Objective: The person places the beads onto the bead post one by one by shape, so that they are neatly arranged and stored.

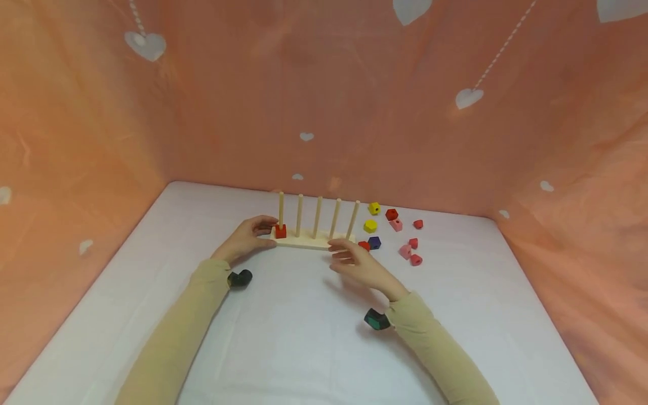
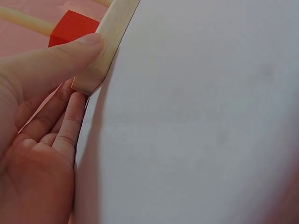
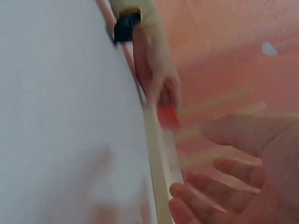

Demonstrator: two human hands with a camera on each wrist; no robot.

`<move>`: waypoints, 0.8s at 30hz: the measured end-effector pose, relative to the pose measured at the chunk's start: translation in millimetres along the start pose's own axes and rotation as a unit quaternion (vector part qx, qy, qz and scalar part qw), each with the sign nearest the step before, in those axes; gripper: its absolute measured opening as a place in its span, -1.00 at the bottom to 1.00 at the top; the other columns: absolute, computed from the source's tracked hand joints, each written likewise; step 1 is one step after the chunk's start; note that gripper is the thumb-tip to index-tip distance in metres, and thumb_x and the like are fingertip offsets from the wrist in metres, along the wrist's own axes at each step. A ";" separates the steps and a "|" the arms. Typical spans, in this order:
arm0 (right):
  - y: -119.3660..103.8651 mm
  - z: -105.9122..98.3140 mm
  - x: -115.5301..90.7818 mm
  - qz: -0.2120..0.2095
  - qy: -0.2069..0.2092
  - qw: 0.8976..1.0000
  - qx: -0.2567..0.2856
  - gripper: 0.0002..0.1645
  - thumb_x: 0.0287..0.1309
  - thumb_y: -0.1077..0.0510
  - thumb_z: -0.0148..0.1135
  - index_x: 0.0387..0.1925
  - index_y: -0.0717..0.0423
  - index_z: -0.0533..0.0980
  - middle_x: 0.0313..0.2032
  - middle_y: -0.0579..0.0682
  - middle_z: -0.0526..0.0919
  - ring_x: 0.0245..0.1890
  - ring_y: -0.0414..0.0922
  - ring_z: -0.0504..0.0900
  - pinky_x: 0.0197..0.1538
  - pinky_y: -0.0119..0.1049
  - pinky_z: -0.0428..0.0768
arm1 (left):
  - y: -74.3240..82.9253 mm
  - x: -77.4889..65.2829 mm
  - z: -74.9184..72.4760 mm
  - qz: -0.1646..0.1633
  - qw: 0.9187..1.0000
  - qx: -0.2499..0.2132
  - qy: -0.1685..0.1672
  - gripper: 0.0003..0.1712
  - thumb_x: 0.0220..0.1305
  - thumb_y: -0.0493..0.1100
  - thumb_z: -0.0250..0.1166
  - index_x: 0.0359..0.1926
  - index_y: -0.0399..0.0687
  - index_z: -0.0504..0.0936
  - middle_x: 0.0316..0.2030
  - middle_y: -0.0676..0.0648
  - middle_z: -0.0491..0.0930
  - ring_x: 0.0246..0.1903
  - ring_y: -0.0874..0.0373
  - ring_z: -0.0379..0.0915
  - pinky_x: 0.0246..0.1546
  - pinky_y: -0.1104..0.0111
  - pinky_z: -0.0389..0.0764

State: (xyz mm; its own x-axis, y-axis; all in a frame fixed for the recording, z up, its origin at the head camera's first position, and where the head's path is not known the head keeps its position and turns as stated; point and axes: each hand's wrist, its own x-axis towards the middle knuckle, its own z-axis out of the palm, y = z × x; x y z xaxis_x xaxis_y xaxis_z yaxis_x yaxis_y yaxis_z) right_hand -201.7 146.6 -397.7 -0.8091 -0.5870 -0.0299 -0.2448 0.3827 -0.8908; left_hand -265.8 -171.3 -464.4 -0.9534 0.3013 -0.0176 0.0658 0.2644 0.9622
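Head view — we see the left hand (image 1: 247,237) pinching the peg rack (image 1: 302,242); the right hand (image 1: 361,266) — loosely spread, empty — hides its near-right corner.

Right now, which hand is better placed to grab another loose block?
Probably the right hand: it looks empty and is nearer the loose blocks. The left hand holds the left end of the peg stand, by the red block on its peg.
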 end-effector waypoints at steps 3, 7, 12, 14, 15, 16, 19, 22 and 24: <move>0.3 -16.7 -18.9 0.000 0.019 1.000 -0.002 -0.38 0.24 0.34 0.17 0.28 0.43 0.21 0.16 0.39 0.38 0.15 0.29 0.39 0.20 0.15 0.39 | 0.0 -1.5 0.1 -0.011 1.000 -0.002 -0.002 -0.30 0.05 -0.40 0.42 0.24 -0.22 0.37 0.18 -0.21 0.40 0.19 -0.08 0.34 0.24 0.15 0.35; 25.4 -41.3 -29.3 0.016 0.078 0.997 -0.020 -0.42 0.26 0.32 0.17 0.26 0.40 0.25 0.13 0.36 0.44 0.13 0.25 0.43 0.19 0.09 0.43 | -2.1 -3.5 -0.3 -0.012 1.000 -0.011 -0.005 -0.29 0.05 -0.40 0.42 0.25 -0.24 0.36 0.19 -0.23 0.39 0.19 -0.10 0.32 0.24 0.13 0.34; 49.9 -68.5 -33.1 0.027 0.162 0.985 -0.054 -0.46 0.23 0.33 0.20 0.22 0.36 0.31 0.09 0.29 0.49 0.10 0.19 0.46 0.18 0.06 0.46 | -5.0 -4.5 -1.2 0.001 1.000 -0.014 -0.005 -0.28 0.05 -0.40 0.42 0.25 -0.29 0.34 0.19 -0.27 0.38 0.19 -0.14 0.32 0.24 0.12 0.35; 55.0 -74.4 -33.3 0.029 0.181 0.981 -0.062 -0.46 0.21 0.34 0.21 0.21 0.36 0.32 0.07 0.28 0.50 0.09 0.18 0.46 0.17 0.08 0.46 | -6.1 -4.2 -1.3 -0.001 1.000 -0.013 -0.003 -0.28 0.05 -0.39 0.42 0.25 -0.27 0.35 0.19 -0.26 0.38 0.19 -0.12 0.32 0.23 0.14 0.36; 57.3 -75.9 -32.9 0.031 0.184 0.980 -0.062 -0.46 0.20 0.35 0.22 0.21 0.35 0.33 0.07 0.27 0.50 0.09 0.18 0.46 0.16 0.08 0.46 | -6.5 -3.9 -1.3 -0.002 1.000 -0.013 -0.002 -0.28 0.05 -0.39 0.43 0.24 -0.27 0.35 0.19 -0.25 0.38 0.19 -0.12 0.32 0.23 0.15 0.36; 60.3 -77.1 -32.2 0.034 0.184 0.980 -0.067 -0.46 0.21 0.34 0.22 0.20 0.35 0.33 0.07 0.27 0.50 0.09 0.17 0.47 0.17 0.08 0.46 | -7.0 -3.6 -1.3 0.000 1.000 -0.010 -0.004 -0.27 0.05 -0.38 0.43 0.25 -0.28 0.34 0.19 -0.26 0.38 0.20 -0.13 0.32 0.23 0.15 0.36; 69.1 -77.6 -28.8 0.051 0.178 0.980 -0.071 -0.47 0.22 0.30 0.23 0.20 0.31 0.36 0.09 0.22 0.51 0.11 0.11 0.46 0.17 0.02 0.47 | -7.8 -3.1 -1.1 0.000 1.000 -0.004 -0.004 -0.28 0.05 -0.39 0.43 0.24 -0.27 0.35 0.19 -0.25 0.39 0.19 -0.12 0.33 0.23 0.15 0.36; 74.9 -75.7 -25.0 0.066 0.176 0.979 -0.082 -0.48 0.22 0.26 0.24 0.21 0.22 0.38 0.10 0.13 0.51 0.12 0.04 0.46 0.16 -0.05 0.49 | -7.9 -3.3 -0.9 0.006 1.000 0.005 -0.005 -0.28 0.06 -0.37 0.43 0.25 -0.29 0.34 0.18 -0.27 0.38 0.19 -0.14 0.33 0.23 0.14 0.36; 74.8 -74.3 -22.8 0.067 0.179 0.977 -0.089 -0.48 0.21 0.27 0.24 0.20 0.20 0.39 0.09 0.11 0.52 0.11 0.03 0.46 0.15 -0.04 0.50 | -7.4 -3.6 -0.7 0.002 1.000 0.007 -0.002 -0.27 0.06 -0.35 0.43 0.25 -0.27 0.35 0.18 -0.26 0.39 0.19 -0.14 0.33 0.24 0.13 0.35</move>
State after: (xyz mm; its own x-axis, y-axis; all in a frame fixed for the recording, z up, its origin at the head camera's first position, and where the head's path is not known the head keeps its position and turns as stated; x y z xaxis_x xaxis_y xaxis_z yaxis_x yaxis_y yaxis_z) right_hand -241.3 241.7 -429.9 -0.9678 -0.2472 0.0483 -0.1868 0.5757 -0.7960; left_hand -263.1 -174.9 -471.3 -0.9520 0.3059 -0.0140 0.0743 0.2751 0.9585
